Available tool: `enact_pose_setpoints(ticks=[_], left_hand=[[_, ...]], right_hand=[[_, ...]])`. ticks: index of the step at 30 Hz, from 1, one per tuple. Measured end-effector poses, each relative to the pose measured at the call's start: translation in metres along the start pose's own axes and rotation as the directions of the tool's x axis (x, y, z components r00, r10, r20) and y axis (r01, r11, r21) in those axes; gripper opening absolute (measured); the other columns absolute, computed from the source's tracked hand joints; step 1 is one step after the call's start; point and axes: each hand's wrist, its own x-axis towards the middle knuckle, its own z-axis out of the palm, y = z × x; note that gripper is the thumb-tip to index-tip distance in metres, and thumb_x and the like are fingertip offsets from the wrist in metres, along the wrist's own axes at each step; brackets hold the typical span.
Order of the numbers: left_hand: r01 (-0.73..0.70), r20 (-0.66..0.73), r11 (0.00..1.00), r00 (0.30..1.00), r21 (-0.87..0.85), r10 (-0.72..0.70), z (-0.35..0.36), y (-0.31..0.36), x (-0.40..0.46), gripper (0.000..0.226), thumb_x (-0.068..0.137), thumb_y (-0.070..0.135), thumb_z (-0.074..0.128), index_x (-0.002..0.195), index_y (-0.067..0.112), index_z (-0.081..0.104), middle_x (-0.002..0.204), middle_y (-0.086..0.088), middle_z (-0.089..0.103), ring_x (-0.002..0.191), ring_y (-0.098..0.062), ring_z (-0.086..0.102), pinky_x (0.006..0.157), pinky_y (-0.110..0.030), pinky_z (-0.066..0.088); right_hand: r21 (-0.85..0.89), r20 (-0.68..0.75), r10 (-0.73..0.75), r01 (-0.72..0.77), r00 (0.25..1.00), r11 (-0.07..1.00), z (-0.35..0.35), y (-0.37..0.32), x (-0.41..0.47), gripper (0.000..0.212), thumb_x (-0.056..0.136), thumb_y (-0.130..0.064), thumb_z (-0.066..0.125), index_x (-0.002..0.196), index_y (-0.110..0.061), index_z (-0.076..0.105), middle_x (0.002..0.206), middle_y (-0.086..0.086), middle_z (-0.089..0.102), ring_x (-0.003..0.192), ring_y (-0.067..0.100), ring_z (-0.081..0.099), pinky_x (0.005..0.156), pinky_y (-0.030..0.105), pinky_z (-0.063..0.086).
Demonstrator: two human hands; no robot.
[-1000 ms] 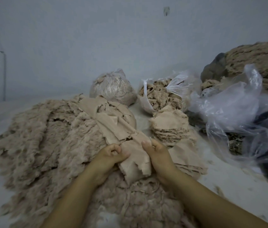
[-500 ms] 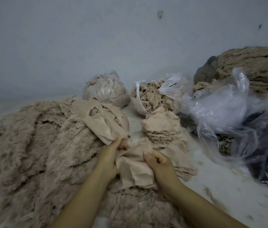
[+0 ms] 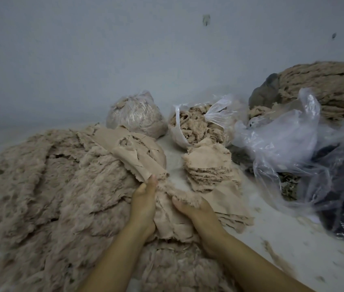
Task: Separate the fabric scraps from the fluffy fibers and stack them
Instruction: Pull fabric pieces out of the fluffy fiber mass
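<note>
Both hands work one beige fabric scrap [image 3: 173, 218] at the near edge of a large heap of fluffy fibers [image 3: 46, 186]. The left hand [image 3: 143, 205] grips its left side; the right hand [image 3: 198, 211] pinches a fringed edge, thumb on top. A stack of scraps [image 3: 209, 167] stands just beyond — behind it, one tied bag [image 3: 137, 114], one open bag [image 3: 196, 125], loose clear plastic [image 3: 283, 140] at right.

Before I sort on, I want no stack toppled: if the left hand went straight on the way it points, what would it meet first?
Probably the flat fabric scraps draped over the fluffy pile, just beyond the left hand; depth is unclear.
</note>
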Motion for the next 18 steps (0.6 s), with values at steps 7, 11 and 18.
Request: enact_pose_setpoints(ticks=[7,11,18], left_hand=[[-0.039,-0.084,0.999,0.996,0.027,0.041,-0.007,0.004,0.008,0.026,0.098,0.029,0.049,0.083,0.014,0.064,0.086,-0.011,0.073,0.085,-0.028,0.068,0.082,-0.040,0.054],[0.011,-0.124,0.999,0.992,-0.038,-0.015,-0.007,-0.002,0.012,0.026,0.097,0.028,0.051,0.082,0.011,0.064,0.083,-0.012,0.069,0.080,-0.028,0.064,0.083,-0.041,0.051],[0.058,-0.280,0.984,0.955,-0.167,-0.103,-0.021,0.001,0.024,0.027,0.095,0.003,0.046,0.070,0.011,0.054,0.059,-0.008,0.049,0.048,-0.018,0.047,0.051,-0.026,0.042]], right_hand=[[0.115,-0.229,0.016,0.011,0.973,0.993,0.007,-0.008,0.005,0.015,0.093,-0.013,0.059,0.079,-0.010,0.061,0.081,0.013,0.063,0.079,0.025,0.057,0.075,0.034,0.047],[0.192,-0.257,0.023,0.028,0.966,0.981,0.010,-0.002,-0.002,0.018,0.094,-0.011,0.057,0.081,-0.019,0.067,0.083,0.003,0.069,0.087,0.021,0.062,0.089,0.036,0.047],[0.181,-0.388,0.016,0.059,0.921,0.982,-0.011,0.001,-0.006,0.017,0.095,-0.021,0.056,0.082,-0.013,0.063,0.059,-0.003,0.064,0.052,0.012,0.060,0.046,0.018,0.047]])
